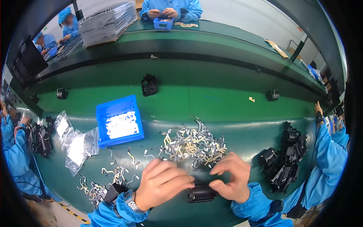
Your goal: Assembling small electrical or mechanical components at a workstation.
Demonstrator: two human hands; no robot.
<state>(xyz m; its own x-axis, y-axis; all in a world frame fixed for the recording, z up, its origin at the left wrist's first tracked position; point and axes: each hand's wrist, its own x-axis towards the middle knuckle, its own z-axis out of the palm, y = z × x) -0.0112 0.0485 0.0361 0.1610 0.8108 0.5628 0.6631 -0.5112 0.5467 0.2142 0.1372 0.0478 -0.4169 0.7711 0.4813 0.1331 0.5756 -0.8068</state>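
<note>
A black plastic housing (pixel 201 193) with a rounded body is in front of me at the near edge of the bench. My left hand (pixel 163 184) is closed, its fingertips pressed together at the housing's upper left edge, with the thumb hidden. To the right, my right hand (pixel 232 179) has thumb and forefinger spread apart, the thumb tip close to the housing's right end; nothing shows between them. Just beyond both hands lies a heap of short grey and cream wire harnesses (pixel 194 143) with small white connectors.
A blue bin (pixel 120 142) of small white parts stands left of the heap, beside clear plastic bags (pixel 81 149). More wire harnesses (pixel 99 191) lie near my left forearm. Black housings (pixel 289 159) pile up at right. Beyond is a green belt (pixel 211 85) carrying a black part (pixel 149 85). Co-workers sit around.
</note>
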